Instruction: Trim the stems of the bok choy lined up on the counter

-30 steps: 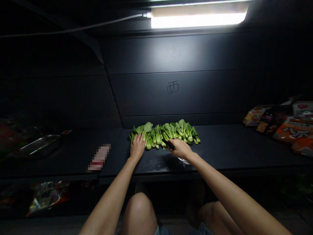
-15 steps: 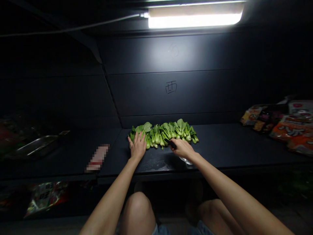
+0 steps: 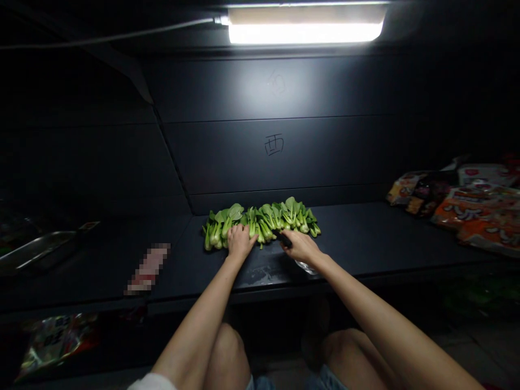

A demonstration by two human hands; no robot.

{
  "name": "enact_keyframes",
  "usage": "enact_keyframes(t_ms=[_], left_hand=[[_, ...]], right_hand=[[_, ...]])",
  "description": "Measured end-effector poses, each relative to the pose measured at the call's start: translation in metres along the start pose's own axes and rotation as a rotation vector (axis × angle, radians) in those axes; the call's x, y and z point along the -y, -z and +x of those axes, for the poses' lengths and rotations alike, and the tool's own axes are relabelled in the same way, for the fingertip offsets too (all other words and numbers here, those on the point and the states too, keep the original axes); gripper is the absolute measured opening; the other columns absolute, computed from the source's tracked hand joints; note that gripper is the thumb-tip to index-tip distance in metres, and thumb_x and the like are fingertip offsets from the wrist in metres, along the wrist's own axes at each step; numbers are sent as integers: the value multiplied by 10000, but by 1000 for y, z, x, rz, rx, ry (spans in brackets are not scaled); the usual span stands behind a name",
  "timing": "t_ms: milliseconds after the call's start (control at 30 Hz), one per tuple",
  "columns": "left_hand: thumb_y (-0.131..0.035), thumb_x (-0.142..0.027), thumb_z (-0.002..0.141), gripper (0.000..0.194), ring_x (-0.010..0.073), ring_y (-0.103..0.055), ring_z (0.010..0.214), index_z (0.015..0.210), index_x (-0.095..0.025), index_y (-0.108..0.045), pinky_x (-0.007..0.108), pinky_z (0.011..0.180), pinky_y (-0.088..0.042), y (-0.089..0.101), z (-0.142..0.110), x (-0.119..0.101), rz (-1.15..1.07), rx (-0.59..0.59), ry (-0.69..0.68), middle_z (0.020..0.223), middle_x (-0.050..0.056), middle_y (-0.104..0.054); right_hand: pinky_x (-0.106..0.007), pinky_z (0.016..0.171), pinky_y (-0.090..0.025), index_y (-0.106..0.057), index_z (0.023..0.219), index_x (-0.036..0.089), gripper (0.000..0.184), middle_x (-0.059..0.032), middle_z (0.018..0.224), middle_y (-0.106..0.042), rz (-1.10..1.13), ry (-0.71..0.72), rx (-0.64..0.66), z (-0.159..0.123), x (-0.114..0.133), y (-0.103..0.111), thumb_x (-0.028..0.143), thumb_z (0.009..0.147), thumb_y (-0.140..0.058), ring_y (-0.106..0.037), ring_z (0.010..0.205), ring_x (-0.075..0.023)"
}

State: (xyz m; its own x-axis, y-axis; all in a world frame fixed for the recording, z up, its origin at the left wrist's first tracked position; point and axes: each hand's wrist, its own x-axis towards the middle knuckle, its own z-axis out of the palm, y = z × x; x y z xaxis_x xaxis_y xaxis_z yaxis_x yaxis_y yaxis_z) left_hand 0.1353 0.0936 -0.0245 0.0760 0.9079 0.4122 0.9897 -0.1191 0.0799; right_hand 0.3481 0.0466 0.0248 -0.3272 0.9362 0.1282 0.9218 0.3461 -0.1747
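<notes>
A row of small green bok choy (image 3: 260,219) lies along the back of a dark shelf (image 3: 365,244) under a tube light. My left hand (image 3: 240,242) rests on the stems near the middle of the row, fingers spread flat. My right hand (image 3: 299,246) is closed round a dark handle (image 3: 283,239) that looks like a knife's, its tip against the stems right of centre. A shiny bit of clear plastic (image 3: 305,267) lies under my right wrist.
A metal tray (image 3: 34,252) sits on the left shelf, and a blurred label (image 3: 147,268) lies near its front edge. Several snack packets (image 3: 467,203) are piled at the right. More packets (image 3: 52,338) lie on the lower left shelf. My knees are below the shelf.
My left hand has slid right along the row, from its left end to near the middle. The right hand has stayed by the stems. The view has shifted slightly.
</notes>
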Motion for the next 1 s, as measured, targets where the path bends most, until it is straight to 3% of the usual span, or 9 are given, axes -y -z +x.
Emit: enact_keyframes(t_ms=[233, 400, 600, 767, 867, 1000], left_hand=[[-483, -288, 870, 311, 271, -621, 928, 1107, -128, -606, 371, 807, -469, 5, 13, -8, 46, 124, 121, 1045, 152, -622], [-353, -207, 903, 361, 248, -642, 886, 1156, -113, -591, 343, 766, -480, 8, 15, 11, 21, 18, 218, 1001, 141, -655], [-378, -214, 902, 443, 276, -622, 952, 1317, -116, -493, 387, 840, -474, 3, 1, 23, 112, -37, 144, 996, 140, -655], [-398, -236, 915, 541, 216, -638, 767, 1449, -263, -312, 346, 699, -505, 3, -7, 19, 101, -50, 174, 1084, 117, -585], [-392, -239, 924, 444, 200, -639, 777, 1362, -289, -451, 337, 703, -511, 3, -9, 20, 75, -25, 144, 1164, 118, -547], [-489, -333, 894, 384, 292, -571, 1092, 1245, -202, -572, 402, 897, -482, -6, -15, 23, 68, -28, -2, 1263, 158, -530]], right_hand=[[-263, 797, -416, -566, 1188, 197, 346, -105, 1150, -664, 7, 4, 2, -3, -5, 0, 315, 874, -483, -623, 1029, -227], [-252, 801, -408, -558, 1199, 211, 350, -87, 1145, -664, 28, 29, -7, -3, -5, -2, 326, 874, -493, -620, 1015, -209], [-261, 798, -399, -550, 1213, 210, 363, -89, 1148, -657, 39, 60, -17, 1, 5, 0, 340, 884, -472, -609, 1025, -211], [-270, 752, -389, -589, 1138, 223, 316, -84, 1067, -674, -26, 41, 46, 1, 11, 4, 308, 854, -481, -623, 967, -218], [-268, 759, -383, -589, 1134, 221, 316, -81, 1071, -670, -38, 37, 29, 0, 11, 3, 297, 846, -483, -615, 983, -215], [-264, 780, -382, -558, 1199, 217, 357, -85, 1133, -657, -22, 31, 24, 2, 10, 1, 327, 871, -471, -605, 1018, -211]])
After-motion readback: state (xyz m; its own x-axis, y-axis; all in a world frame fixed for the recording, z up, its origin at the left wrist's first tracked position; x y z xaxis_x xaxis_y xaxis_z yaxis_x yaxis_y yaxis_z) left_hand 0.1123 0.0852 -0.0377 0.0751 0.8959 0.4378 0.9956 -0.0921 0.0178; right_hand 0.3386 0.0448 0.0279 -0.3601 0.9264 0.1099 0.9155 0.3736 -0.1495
